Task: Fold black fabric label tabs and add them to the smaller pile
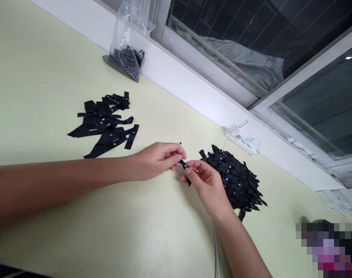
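Note:
A short black fabric strip (184, 165) with a small white mark is stretched between my two hands above the table. My left hand (161, 159) pinches its upper end between thumb and finger. Lower down, the thumb and fingers of my right hand (204, 179) close on the same strip, and its pointed end sticks out below them. Beside my right hand lies a dense heap of similar black strips (239, 179), partly hidden by that hand and wrist. A looser group of black strips (104, 121) is spread out beyond my left forearm.
A clear plastic bag (125, 50) with black pieces inside stands against the white ledge (187, 88). A power strip (245, 143) with plugs and cables lies behind the heap. A cable (216, 251) runs beside my right forearm. At the lower right is a blurred person (328, 247).

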### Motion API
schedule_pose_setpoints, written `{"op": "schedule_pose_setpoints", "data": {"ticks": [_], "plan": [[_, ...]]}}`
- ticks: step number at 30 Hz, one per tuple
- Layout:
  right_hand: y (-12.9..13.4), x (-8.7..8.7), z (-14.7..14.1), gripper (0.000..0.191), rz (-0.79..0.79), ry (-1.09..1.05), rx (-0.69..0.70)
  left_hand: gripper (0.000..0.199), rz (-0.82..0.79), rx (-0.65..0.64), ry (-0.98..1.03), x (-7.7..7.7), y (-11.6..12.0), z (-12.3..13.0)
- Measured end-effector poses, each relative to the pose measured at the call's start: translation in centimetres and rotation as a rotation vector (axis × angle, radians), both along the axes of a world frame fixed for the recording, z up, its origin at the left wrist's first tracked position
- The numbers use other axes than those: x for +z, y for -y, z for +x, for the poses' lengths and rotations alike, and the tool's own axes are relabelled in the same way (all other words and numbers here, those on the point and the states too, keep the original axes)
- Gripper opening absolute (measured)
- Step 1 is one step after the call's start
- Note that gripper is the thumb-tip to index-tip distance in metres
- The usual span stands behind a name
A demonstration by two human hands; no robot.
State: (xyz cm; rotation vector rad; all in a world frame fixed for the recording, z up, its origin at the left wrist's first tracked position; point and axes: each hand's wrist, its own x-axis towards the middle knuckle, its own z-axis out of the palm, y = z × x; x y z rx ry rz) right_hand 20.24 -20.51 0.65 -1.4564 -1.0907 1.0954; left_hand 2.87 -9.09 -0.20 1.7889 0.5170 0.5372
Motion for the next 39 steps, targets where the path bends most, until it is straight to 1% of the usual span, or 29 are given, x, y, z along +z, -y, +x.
{"op": "schedule_pose_setpoints", "data": {"ticks": [3,7,11,14,16,23,27,29,30,33,34,36,39], "plan": [[0.0,0.2,0.0,0.023,-0.035,-0.002,0.043,0.027,0.047,-0.013,-0.008,0.0,0.0,0.0],[0.1,0.2,0.1,0.023,-0.049,0.019,0.064,0.028,0.087,-0.073,-0.024,0.0,0.0,0.0],[0.0,0.1,0.1,0.020,-0.041,0.031,0.081,0.032,0.151,-0.044,-0.084,0.2,-0.1,-0.1],[0.1,0.2,0.1,0.018,-0.034,0.023,0.087,0.037,0.129,-0.044,-0.134,0.3,-0.2,-0.2],[0.2,0.3,0.1,0.018,-0.038,0.018,0.098,0.037,0.097,-0.051,-0.126,0.3,-0.2,-0.2],[0.3,0.3,0.2,0.017,-0.060,0.034,0.126,0.025,-0.057,-0.139,0.062,0.0,0.0,0.1],[0.3,0.4,0.1,0.017,-0.058,0.055,0.120,0.018,-0.039,-0.081,0.068,-0.2,-0.2,0.3],[0.3,0.3,0.1,0.018,-0.049,0.074,0.111,0.017,0.033,-0.022,0.062,-0.2,-0.3,0.3],[0.3,0.2,0.1,0.018,-0.041,0.092,0.101,0.018,0.096,0.025,0.051,-0.1,-0.3,0.2],[0.3,-0.2,0.2,0.018,-0.016,0.178,0.039,0.025,0.376,0.186,0.014,0.2,0.0,-0.1],[0.3,-0.3,0.2,0.018,-0.011,0.212,0.018,0.026,0.473,0.205,0.017,0.3,0.2,-0.2],[0.3,-0.5,0.1,0.020,0.005,0.263,-0.007,0.025,0.624,0.141,0.036,0.2,0.6,-0.3],[0.3,-0.6,-0.2,0.019,0.039,0.298,-0.005,0.027,0.722,0.000,0.041,-0.1,1.2,-0.2]]}}
